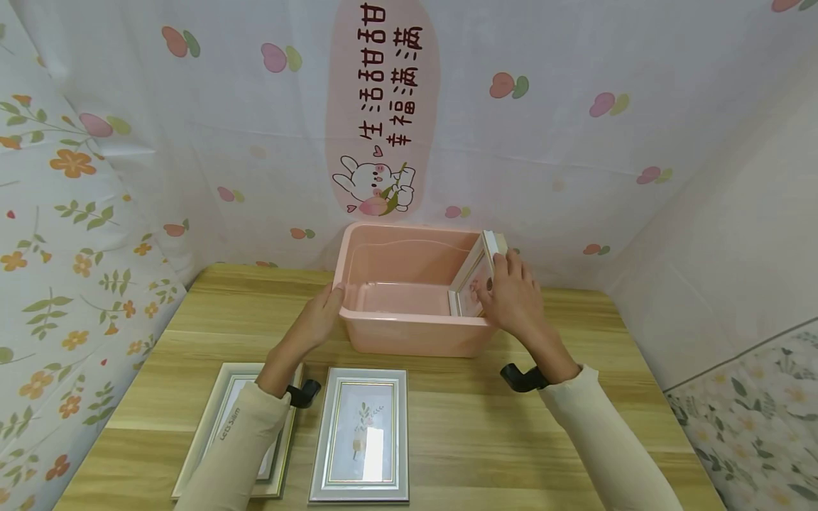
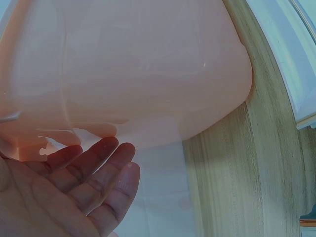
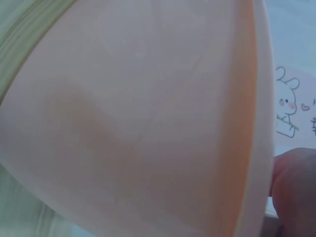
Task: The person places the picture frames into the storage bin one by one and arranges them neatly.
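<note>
A pink plastic tub (image 1: pixel 415 335) stands on the table against the back cloth. My left hand (image 1: pixel 317 316) holds its left rim, thumb on the edge; in the left wrist view the fingers (image 2: pixel 101 185) lie along the outer wall. My right hand (image 1: pixel 514 294) grips a white picture frame (image 1: pixel 473 280) at the tub's right end. This frame leans inside, its top edge above the rim and its lower edge near the tub's floor. In the right wrist view the tub's wall (image 3: pixel 128 118) hides most of that hand; part of the thumb (image 3: pixel 296 192) shows beyond the rim.
A white picture frame with a flower print (image 1: pixel 359 436) lies flat in front of the tub. Left of it, another pale frame (image 1: pixel 207 419) lies partly under my left sleeve. The wood-grain table (image 1: pixel 511 454) meets a patterned cloth (image 1: pixel 268 163) behind and at the left.
</note>
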Available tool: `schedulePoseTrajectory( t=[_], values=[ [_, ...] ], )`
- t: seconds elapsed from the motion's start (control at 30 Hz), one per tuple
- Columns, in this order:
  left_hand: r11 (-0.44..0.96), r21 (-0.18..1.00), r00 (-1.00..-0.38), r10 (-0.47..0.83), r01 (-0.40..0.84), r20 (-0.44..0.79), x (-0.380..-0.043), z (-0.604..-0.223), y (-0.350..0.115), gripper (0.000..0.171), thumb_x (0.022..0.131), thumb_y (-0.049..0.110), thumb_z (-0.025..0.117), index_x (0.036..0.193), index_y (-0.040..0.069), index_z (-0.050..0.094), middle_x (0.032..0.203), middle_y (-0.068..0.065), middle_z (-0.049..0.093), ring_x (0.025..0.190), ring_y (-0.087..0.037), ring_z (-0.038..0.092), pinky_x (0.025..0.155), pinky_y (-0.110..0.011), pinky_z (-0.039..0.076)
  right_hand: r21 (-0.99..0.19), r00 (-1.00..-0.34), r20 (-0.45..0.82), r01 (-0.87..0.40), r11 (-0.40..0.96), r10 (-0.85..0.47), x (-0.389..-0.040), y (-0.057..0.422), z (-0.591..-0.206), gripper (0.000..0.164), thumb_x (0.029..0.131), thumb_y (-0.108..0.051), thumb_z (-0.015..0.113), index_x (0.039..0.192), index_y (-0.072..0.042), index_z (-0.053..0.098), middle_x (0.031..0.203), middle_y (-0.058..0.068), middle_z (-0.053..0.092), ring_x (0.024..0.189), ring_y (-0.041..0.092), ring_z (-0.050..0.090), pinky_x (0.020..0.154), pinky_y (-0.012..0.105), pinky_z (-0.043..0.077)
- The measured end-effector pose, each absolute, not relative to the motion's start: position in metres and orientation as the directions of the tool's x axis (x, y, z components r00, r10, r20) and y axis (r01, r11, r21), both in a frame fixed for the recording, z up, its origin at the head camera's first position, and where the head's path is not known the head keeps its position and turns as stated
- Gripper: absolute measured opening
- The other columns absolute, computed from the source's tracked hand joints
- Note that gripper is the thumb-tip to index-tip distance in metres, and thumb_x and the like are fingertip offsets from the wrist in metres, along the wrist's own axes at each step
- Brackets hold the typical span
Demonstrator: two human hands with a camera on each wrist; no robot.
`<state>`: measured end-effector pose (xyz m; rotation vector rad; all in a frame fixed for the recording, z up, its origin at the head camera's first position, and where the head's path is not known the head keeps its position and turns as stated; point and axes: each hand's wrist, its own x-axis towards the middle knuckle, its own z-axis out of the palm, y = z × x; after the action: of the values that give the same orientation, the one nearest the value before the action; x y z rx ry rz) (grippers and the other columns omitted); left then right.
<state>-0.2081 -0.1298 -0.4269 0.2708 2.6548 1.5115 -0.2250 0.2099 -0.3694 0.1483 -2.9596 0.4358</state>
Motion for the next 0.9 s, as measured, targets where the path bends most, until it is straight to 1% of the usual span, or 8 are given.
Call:
schedulePoseTrajectory(
  t=[0.1, 0.2, 0.37, 0.5, 0.6, 0.77, 0.83, 0.9],
  values=[
    [0.502, 0.857, -0.982, 0.189, 0.118, 0.024, -0.208, -0.427, -0.130, 0.066, 0.107, 0.046, 0.016, 0.154, 0.000, 0.028, 0.154, -0.025, 0.036, 0.144, -0.042, 0.030, 0.117, -0.058, 0.024, -0.282, -0.984, 0.159, -0.128, 0.951, -0.085, -0.224, 0.210, -0.367, 0.068, 0.097, -0.030, 0.056, 0.150, 0.003, 0.029, 0.157, 0.031, 0.020, 0.141, 0.053, 0.024, 0.105, 0.071, 0.030],
    [0.501, 0.858, -0.982, 0.190, 0.116, 0.022, -0.209, -0.428, -0.130, 0.066, 0.107, 0.046, 0.016, 0.155, 0.001, 0.027, 0.154, -0.025, 0.036, 0.144, -0.042, 0.030, 0.117, -0.058, 0.024, -0.294, -0.975, 0.194, -0.165, 0.942, -0.110, -0.221, 0.209, -0.365, 0.066, 0.097, -0.029, 0.056, 0.150, 0.003, 0.031, 0.157, 0.030, 0.021, 0.142, 0.053, 0.023, 0.105, 0.072, 0.029],
    [0.497, 0.860, -0.980, 0.196, 0.115, 0.018, -0.209, -0.429, -0.130, 0.068, 0.107, 0.047, 0.015, 0.156, 0.001, 0.023, 0.157, -0.025, 0.031, 0.146, -0.042, 0.026, 0.118, -0.058, 0.022, -0.333, -0.937, 0.284, -0.295, 0.896, -0.204, -0.211, 0.203, -0.360, 0.061, 0.096, -0.025, 0.058, 0.146, 0.004, 0.039, 0.154, 0.029, 0.029, 0.141, 0.051, 0.025, 0.107, 0.072, 0.027],
    [0.491, 0.863, -0.980, 0.197, 0.116, 0.020, -0.210, -0.429, -0.130, 0.067, 0.107, 0.047, 0.016, 0.155, 0.000, 0.027, 0.155, -0.025, 0.035, 0.145, -0.042, 0.028, 0.117, -0.058, 0.023, -0.407, -0.900, 0.334, -0.406, 0.818, -0.280, -0.203, 0.197, -0.356, 0.056, 0.094, -0.018, 0.061, 0.142, 0.005, 0.044, 0.153, 0.024, 0.035, 0.142, 0.045, 0.030, 0.111, 0.065, 0.028],
    [0.487, 0.866, -0.981, 0.194, 0.112, 0.018, -0.210, -0.428, -0.130, 0.066, 0.107, 0.047, 0.016, 0.153, 0.001, 0.031, 0.152, -0.025, 0.039, 0.143, -0.042, 0.031, 0.116, -0.059, 0.025, -0.456, -0.861, 0.373, -0.495, 0.739, -0.346, -0.196, 0.193, -0.355, 0.050, 0.094, -0.011, 0.061, 0.140, 0.003, 0.047, 0.152, 0.019, 0.039, 0.142, 0.037, 0.034, 0.110, 0.058, 0.036],
    [0.491, 0.865, -0.982, 0.191, 0.107, 0.013, -0.209, -0.427, -0.130, 0.066, 0.107, 0.047, 0.017, 0.153, 0.001, 0.031, 0.151, -0.025, 0.040, 0.143, -0.042, 0.032, 0.116, -0.059, 0.026, -0.487, -0.763, 0.437, -0.646, 0.588, -0.476, -0.183, 0.187, -0.355, 0.043, 0.095, -0.006, 0.061, 0.137, -0.002, 0.051, 0.140, 0.011, 0.053, 0.124, 0.028, 0.054, 0.097, 0.048, 0.050],
    [0.489, 0.866, -0.982, 0.190, 0.102, 0.009, -0.208, -0.427, -0.130, 0.066, 0.107, 0.047, 0.017, 0.154, 0.002, 0.030, 0.153, -0.024, 0.038, 0.144, -0.041, 0.031, 0.117, -0.059, 0.025, -0.532, -0.736, 0.430, -0.675, 0.511, -0.524, -0.178, 0.185, -0.357, 0.040, 0.095, -0.004, 0.060, 0.135, -0.004, 0.054, 0.134, 0.010, 0.058, 0.116, 0.026, 0.059, 0.094, 0.043, 0.053],
    [0.488, 0.867, -0.982, 0.191, 0.100, 0.006, -0.208, -0.427, -0.131, 0.066, 0.107, 0.047, 0.017, 0.155, 0.002, 0.028, 0.154, -0.023, 0.037, 0.144, -0.041, 0.030, 0.117, -0.059, 0.024, -0.616, -0.725, 0.389, -0.663, 0.425, -0.568, -0.173, 0.182, -0.358, 0.036, 0.096, -0.002, 0.059, 0.132, -0.003, 0.056, 0.130, 0.010, 0.061, 0.117, 0.025, 0.060, 0.095, 0.037, 0.053]
  ],
)
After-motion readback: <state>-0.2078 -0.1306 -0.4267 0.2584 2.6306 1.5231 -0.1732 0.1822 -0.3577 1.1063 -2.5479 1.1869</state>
